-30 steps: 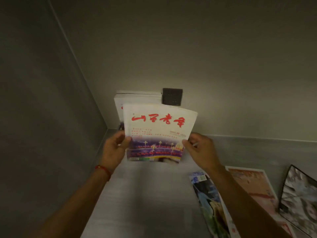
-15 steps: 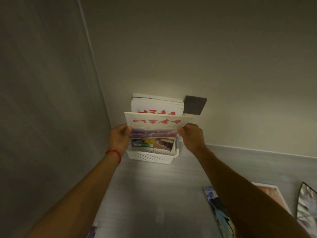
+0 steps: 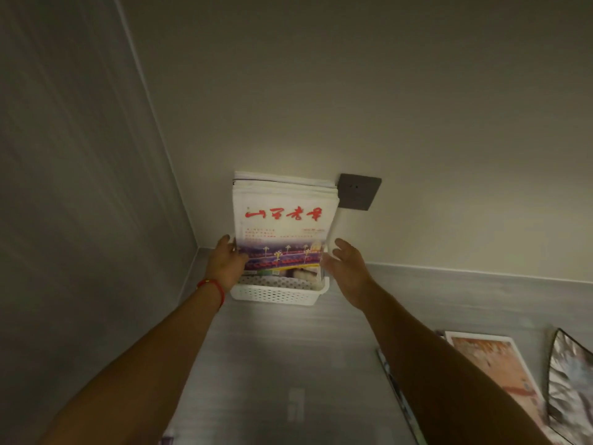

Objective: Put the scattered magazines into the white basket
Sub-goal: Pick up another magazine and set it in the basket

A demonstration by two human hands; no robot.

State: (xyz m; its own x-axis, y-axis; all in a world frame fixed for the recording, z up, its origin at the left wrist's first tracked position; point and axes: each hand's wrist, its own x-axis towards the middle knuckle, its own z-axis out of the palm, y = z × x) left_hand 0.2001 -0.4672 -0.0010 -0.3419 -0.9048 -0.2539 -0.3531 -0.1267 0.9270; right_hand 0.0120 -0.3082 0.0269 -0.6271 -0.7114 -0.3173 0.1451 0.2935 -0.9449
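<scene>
A white magazine with red characters [image 3: 284, 226] stands upright in the white basket [image 3: 276, 293], at the front of a stack of several magazines leaning against the wall. My left hand [image 3: 227, 264] rests on its lower left edge, thumb on the cover. My right hand [image 3: 346, 268] is just off the magazine's right edge, fingers spread and holding nothing. More magazines lie flat on the grey surface at the lower right: a pink-toned one [image 3: 491, 367], a dark patterned one [image 3: 571, 380], and a thin one [image 3: 398, 390] partly hidden by my right arm.
The basket sits in the corner where the left wall [image 3: 80, 187] meets the back wall. A dark wall socket [image 3: 357, 191] is behind the stack's top right. The grey tabletop [image 3: 272, 364] stretches toward me, with a scrap of another magazine [image 3: 167, 440] at the bottom edge.
The magazine went from being held in front of the basket to standing inside it. My right hand has let go and opened; my left hand still touches its edge.
</scene>
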